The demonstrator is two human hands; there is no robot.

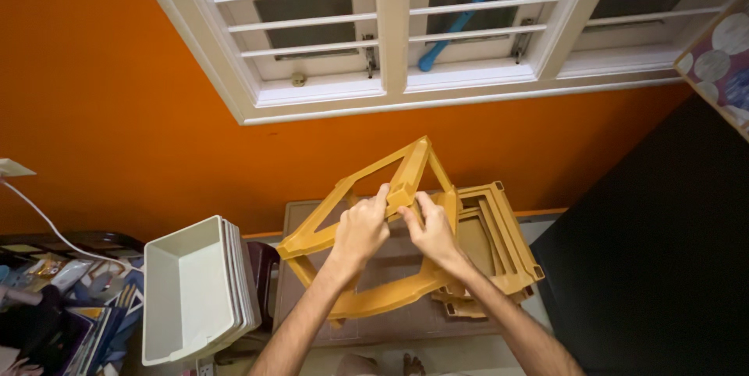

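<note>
Far left: clutter of printed items [70, 282] with a white cable [47, 224] running across. Next: stack of grey plastic bins [195, 290], nested, tilted on edge. Centre: mustard-yellow plastic frame [367, 220], raised above a brown mat [390, 321] on the floor. Left hand [360, 229], grip pressed around the frame's upper bar. Right hand [431, 232], fingers pinching the same bar just beside it. Right of the hands: more yellow frame pieces [499, 243], stacked flat. Above: orange wall [117, 95], white barred window [406, 25]. Step judged in hand: seating a frame joint; the next move likely calls for aligned, firm pressure.
</note>
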